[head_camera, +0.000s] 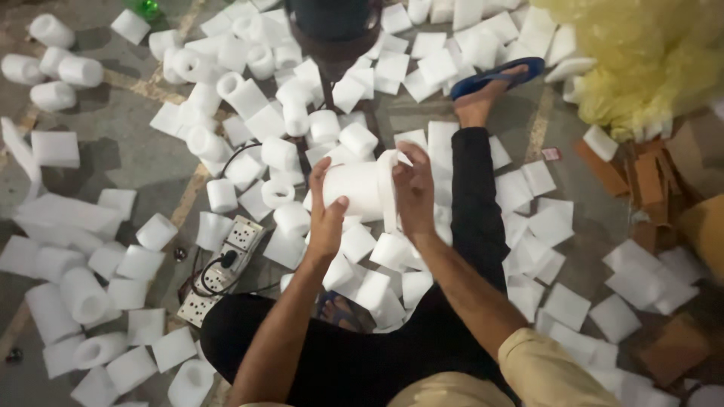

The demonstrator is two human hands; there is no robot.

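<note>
Left hand [326,215] gripped the near end of a white foam sheet roll [360,190], thumb across its side and fingers wrapped round the far side. Right hand [414,192] was on the roll's other end, fingers curled over the loose flap of the sheet [394,162], which stood up off the roll. Roll was held in the air between both hands, lying roughly sideways, above the person's lap and the floor litter.

Just below the hands: a cluster of finished foam rolls [375,260] and flat foam squares. Person's right leg in a black trouser [471,200] stretched forward, foot in a blue sandal [499,76] resting on its side.

Left of the hands, a white power strip [222,267] with black cables lay on the concrete floor [124,162], rolls touching it on both sides. More rolled and flat foam pieces [249,98] were scattered all around, thickest ahead. A yellow plastic bag [641,60] sat at upper right, with brown cardboard scraps [648,181] just below it. A dark round base [332,19] stood at top centre.
</note>
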